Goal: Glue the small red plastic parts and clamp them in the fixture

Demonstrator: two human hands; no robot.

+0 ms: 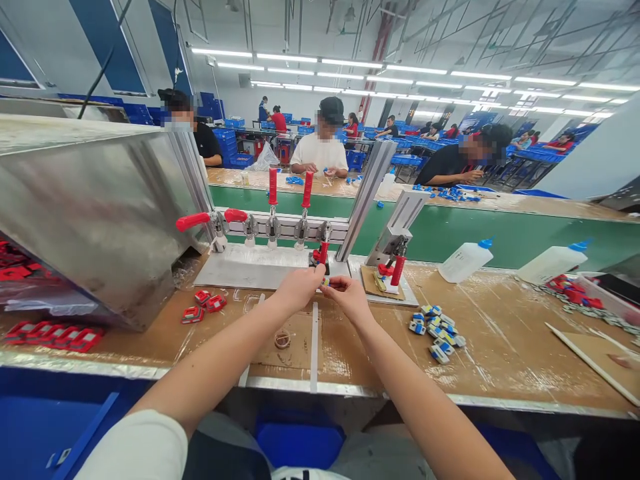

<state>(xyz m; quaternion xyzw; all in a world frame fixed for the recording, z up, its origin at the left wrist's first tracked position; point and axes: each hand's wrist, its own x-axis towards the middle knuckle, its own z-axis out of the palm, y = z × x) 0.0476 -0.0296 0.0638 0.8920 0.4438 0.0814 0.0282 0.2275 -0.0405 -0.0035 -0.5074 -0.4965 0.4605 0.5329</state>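
My left hand [300, 285] is closed at the lower end of a red clamp handle [324, 253], with the fingertips partly hidden. Right beside it, my right hand [351, 298] pinches a small yellow-and-blue block [326, 282], mostly covered by fingers. This toggle clamp is the rightmost on a metal frame [285, 227] over a metal base plate [235, 270]. A dark fixture with a red part lies under the clamp. To the right stands a separate clamp [397, 270] on its own plate, its red handle pointing down.
White-blue-yellow blocks [437, 330] are piled right. Red parts [203, 303] lie left, with a red row [55, 335] below a metal box [100, 213]. Bottles [465, 261] lie or stand tilted at the back right. People [320, 150] work across a green belt [500, 230].
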